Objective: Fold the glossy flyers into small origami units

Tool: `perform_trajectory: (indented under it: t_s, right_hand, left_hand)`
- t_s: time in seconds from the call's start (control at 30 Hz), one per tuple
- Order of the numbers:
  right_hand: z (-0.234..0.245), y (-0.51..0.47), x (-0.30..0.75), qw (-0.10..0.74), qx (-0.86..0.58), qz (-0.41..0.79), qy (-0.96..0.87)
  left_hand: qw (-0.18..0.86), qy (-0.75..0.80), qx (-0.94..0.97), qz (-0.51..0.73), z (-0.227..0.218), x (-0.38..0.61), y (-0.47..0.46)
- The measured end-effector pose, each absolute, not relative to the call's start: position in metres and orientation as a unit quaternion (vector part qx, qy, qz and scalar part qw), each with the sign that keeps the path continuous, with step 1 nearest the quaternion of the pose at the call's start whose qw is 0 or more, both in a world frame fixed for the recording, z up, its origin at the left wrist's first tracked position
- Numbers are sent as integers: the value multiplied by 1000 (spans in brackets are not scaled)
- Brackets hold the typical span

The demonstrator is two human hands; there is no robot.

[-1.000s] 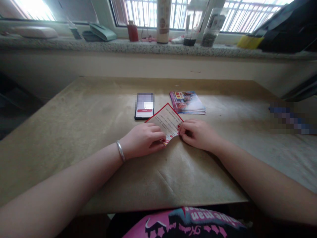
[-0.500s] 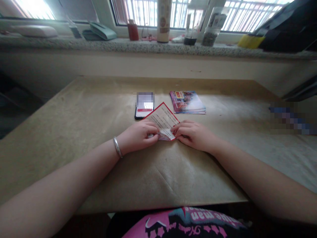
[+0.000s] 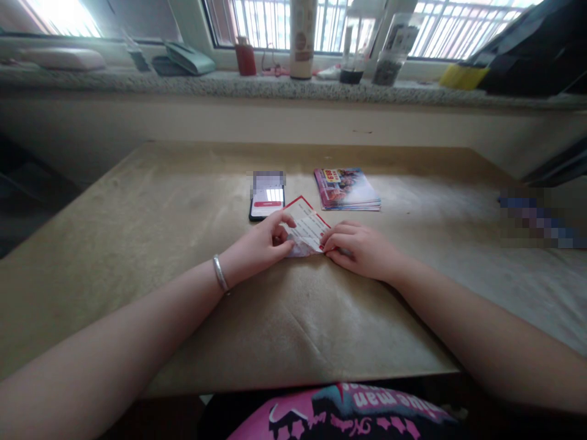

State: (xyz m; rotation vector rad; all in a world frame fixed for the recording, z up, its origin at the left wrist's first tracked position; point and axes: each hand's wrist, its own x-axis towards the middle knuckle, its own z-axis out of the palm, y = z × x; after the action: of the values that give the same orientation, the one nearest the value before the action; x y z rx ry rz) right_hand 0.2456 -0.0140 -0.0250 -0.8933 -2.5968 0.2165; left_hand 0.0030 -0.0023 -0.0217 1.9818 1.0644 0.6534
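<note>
A printed paper leaflet [image 3: 304, 226] with a red edge lies between my hands on the table, its near side folded over. My right hand [image 3: 355, 247] pinches its right corner, fingers closed and the thumb below. On the other side, my left hand [image 3: 268, 241] wears a silver bangle and rests at the leaflet's left edge. Its index finger is raised and bent, with a gap to the thumb. Just beyond that hand lies a phone [image 3: 266, 211] with a lit, partly blurred screen. Behind the leaflet sits a stack of colourful leaflets [image 3: 353, 190].
A beige cloth covers the table [image 3: 183, 183]. Along the granite windowsill [image 3: 257, 88] stand a red bottle [image 3: 246, 58], a tall pale cylinder [image 3: 301, 43], clear containers and a green case [image 3: 190, 59]. A blurred blue item [image 3: 541, 220] is at the right.
My left hand has loosened from the leaflet, its index finger lifting away from the thumb. The leaflet has tipped slightly lower and nearer. My right hand keeps its place.
</note>
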Motion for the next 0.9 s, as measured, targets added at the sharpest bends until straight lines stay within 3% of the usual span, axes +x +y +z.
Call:
perform_trajectory:
  t_s: [0.43,0.63,0.9]
  right_hand:
    - [-30,-15,243,212,-397,43,-892]
    - [-28,-17,246,199,-352,12,-914]
    - [-27,-19,244,166,-369,-1,-915]
  left_hand:
    - [264,500,805,177,-10,4,-10]
    - [253,469,814,231,-19,0,-4]
    - [115,444,870,181,-14,-3,-3]
